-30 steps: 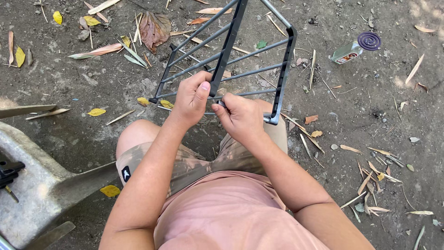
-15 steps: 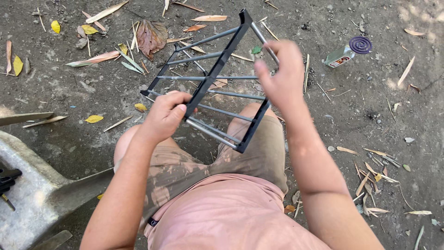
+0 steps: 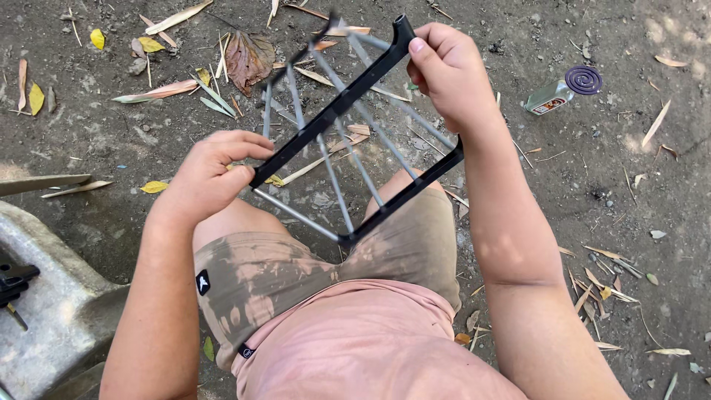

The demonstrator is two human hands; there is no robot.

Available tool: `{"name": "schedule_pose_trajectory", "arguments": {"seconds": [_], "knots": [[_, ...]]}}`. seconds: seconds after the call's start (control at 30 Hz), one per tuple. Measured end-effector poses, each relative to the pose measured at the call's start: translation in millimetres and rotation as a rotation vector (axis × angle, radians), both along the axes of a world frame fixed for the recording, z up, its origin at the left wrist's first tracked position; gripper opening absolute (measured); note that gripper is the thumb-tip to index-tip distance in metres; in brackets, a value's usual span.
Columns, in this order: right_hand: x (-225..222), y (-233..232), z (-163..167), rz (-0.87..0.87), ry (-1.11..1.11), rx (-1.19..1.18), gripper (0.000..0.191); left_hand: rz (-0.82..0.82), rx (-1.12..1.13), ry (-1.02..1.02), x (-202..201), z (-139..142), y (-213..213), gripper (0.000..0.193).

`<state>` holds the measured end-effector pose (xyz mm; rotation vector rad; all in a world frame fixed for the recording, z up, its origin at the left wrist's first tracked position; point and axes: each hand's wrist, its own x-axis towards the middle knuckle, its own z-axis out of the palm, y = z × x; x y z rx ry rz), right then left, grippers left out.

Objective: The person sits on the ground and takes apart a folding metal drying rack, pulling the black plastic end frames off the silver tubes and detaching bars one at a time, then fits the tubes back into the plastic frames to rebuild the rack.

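Since the earlier frame, both hands have raised the rack and turned it further, so its far end now stands higher and more on edge

Head view:
- Left hand is closed on the near-left end of one black side bar of the metal rack, fingers curled over the bar
- Right hand is closed on the far end of the same bar, thumb pressed near the open tube end
- Rack is held tilted in the air above the knees, clear of the dirt ground; thin grey rods span between its two black bars
- Small bottle and spiral coil lie far right, well apart
- Grey block sits near left

Handling judgement: keep both grips at opposite bar ends to stop twisting; keep fingers outside the rod gaps
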<state>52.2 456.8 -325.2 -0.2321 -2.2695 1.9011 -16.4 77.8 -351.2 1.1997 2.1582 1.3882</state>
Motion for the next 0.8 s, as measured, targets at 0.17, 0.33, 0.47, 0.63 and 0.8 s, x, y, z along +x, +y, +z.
{"name": "schedule_pose_trajectory", "arguments": {"seconds": [0.17, 0.33, 0.47, 0.63, 0.8], "knots": [[30.3, -52.0, 14.5, 0.016, 0.045, 0.241, 0.007, 0.3, -0.017, 0.26, 18.6, 18.7, 13.7, 0.053], [55.5, -110.0, -14.9, 0.052, 0.08, 0.4, 0.014, 0.331, 0.135, 0.34, 48.7, -3.0, 64.3, 0.05], [65.3, -126.4, -43.0, 0.114, 0.134, 0.311, 0.014, 0.266, 0.18, -0.007, 58.7, -34.4, 93.7, 0.029], [75.6, -129.2, -68.4, 0.048, -0.025, 0.233, 0.011, 0.286, 0.236, -0.144, 64.0, -61.3, 97.9, 0.022], [79.1, -133.3, -81.2, -0.011, 0.048, 0.359, 0.014, 0.261, 0.263, -0.14, 62.1, -66.1, 97.9, 0.024]]}}
